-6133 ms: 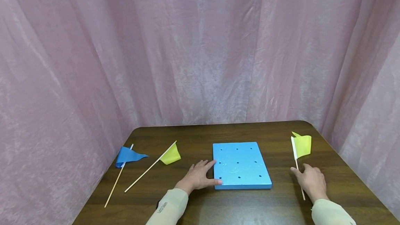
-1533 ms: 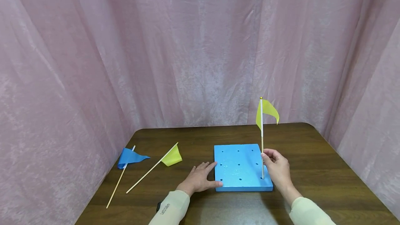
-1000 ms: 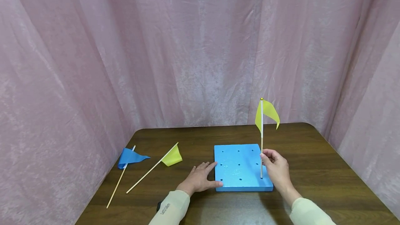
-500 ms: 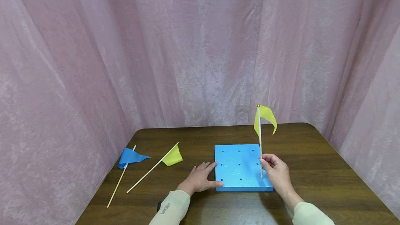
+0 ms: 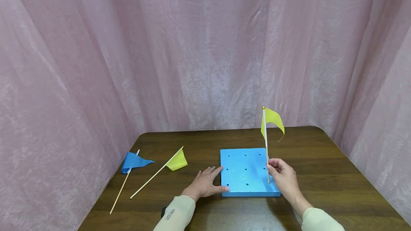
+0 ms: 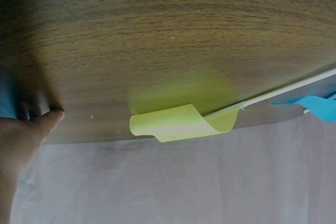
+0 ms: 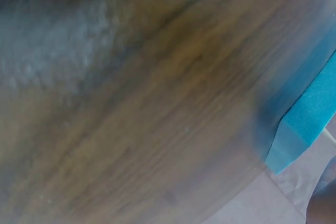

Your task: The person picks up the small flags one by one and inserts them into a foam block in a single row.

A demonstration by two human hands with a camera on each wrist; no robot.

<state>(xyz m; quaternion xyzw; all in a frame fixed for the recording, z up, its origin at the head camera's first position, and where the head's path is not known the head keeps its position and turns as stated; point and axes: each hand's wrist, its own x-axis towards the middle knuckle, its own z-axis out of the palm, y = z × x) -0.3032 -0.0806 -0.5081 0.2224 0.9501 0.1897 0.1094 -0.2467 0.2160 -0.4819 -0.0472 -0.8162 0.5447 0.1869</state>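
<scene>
My right hand point(image 5: 285, 179) pinches the wooden stick of a small yellow flag point(image 5: 273, 117) between thumb and fingers. The stick stands almost upright, leaning slightly left, with its lower end at the front right hole of a blue foam board point(image 5: 238, 174). How deep the stick sits I cannot tell. My left hand point(image 5: 204, 183) rests against the board's left side, fingers extended and thumb on its front left corner. In the right wrist view, part of the blue foam board point(image 7: 310, 106) and a bit of the right hand point(image 7: 323, 199) show at the edge.
A second yellow flag point(image 5: 177, 160) lies on the brown wooden table point(image 5: 205, 140) left of the board. Further left lies a blue flag point(image 5: 135, 161) on its stick. A pink curtain point(image 5: 205, 52) hangs behind the table.
The right hand took the yellow flag from the table's right side and brought it upright to the board's front right hole. Lately hand and flag sank slightly, and its top tipped left.
</scene>
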